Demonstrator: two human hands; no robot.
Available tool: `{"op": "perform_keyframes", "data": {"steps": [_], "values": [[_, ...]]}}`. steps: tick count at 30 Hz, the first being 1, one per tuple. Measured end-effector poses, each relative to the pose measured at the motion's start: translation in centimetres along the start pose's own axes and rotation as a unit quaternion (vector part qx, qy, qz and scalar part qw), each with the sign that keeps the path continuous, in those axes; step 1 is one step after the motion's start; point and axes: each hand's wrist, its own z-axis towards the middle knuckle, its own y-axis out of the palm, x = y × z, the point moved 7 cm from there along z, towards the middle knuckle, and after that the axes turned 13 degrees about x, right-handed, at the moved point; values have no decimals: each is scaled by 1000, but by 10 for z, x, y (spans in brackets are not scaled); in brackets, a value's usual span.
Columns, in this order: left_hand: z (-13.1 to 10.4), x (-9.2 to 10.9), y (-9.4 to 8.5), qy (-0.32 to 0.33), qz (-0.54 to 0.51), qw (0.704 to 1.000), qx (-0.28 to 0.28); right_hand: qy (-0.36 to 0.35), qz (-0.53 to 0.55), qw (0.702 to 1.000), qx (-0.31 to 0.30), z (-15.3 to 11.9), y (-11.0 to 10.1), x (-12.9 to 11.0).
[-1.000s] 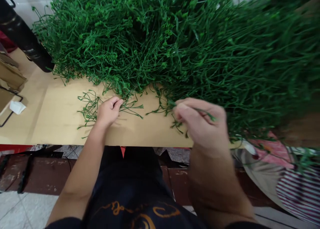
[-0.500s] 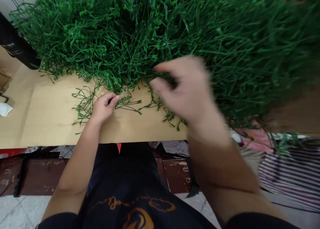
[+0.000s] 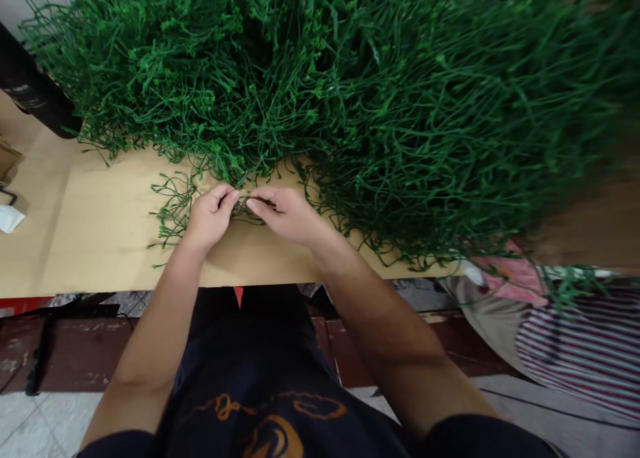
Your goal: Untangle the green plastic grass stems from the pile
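A large heap of thin green artificial stems [image 3: 280, 78] with small tips covers the back of the cardboard-coloured tabletop [image 3: 105, 225]. My left hand [image 3: 211, 217] is pinched on a small bunch of green stems [image 3: 173, 201], whose tips fan out to its left. Just to the right, my right hand [image 3: 283, 213] has thumb and forefinger close together at the same bunch, near the left fingertips. The fingertips of the two hands are a small gap apart. Exactly what lies between the right fingertips is too small to make out.
A black cylindrical object [image 3: 37, 88] leans at the far left, with a white packet [image 3: 10, 218] nearer the edge. Beyond the table's front right are a pink cloth [image 3: 515, 275] and a person's striped garment [image 3: 580, 351].
My right hand has moved left and down from the heap to beside my left hand, and its fingers have drawn together. My left hand has barely moved.
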Motion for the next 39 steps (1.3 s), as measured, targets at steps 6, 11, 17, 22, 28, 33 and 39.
{"op": "perform_keyframes", "data": {"steps": [6,11,17,22,28,33,39], "values": [[-3,4,3,0,-11,999,-31,-14,-17,1000,16,6,-11,2],[-4,7,7,-24,-13,998,-64,20,26,999,28,1,-11,7],[-5,8,8,-30,-11,997,-75,97,124,986,51,1,-5,20],[-6,10,8,-31,-13,996,-84,20,93,994,60,6,-12,16],[-9,9,12,-13,10,993,-116,48,74,993,79,8,-9,30],[-13,13,16,47,39,986,-156,81,49,993,65,16,-2,38],[-14,18,16,45,20,984,-172,98,86,991,33,25,-3,39]]}}
